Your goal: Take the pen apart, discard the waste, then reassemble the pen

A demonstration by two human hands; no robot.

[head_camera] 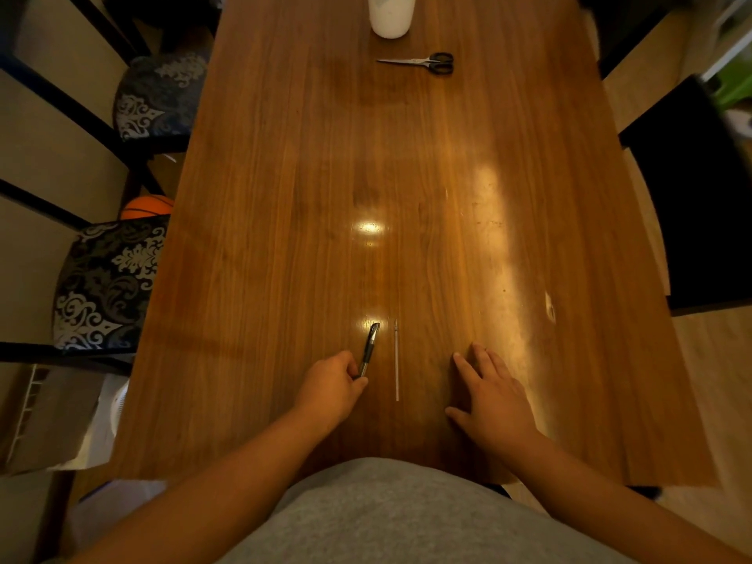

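A dark pen (369, 348) lies on the wooden table (285, 238) near its front edge, tip end pointing away from me. My left hand (331, 386) pinches the pen's near end between thumb and fingers. Just right of the pen, a thin pale refill tube (396, 364) lies straight on the table, apart from both hands. My right hand (490, 396) rests flat on the table to the right of the refill, fingers spread, holding nothing.
Black-handled scissors (423, 62) and a white container (391, 14) sit at the table's far end. Patterned chairs (106, 287) stand along the left, a dark chair (700, 197) on the right. An orange ball (147, 207) is on the floor at the left.
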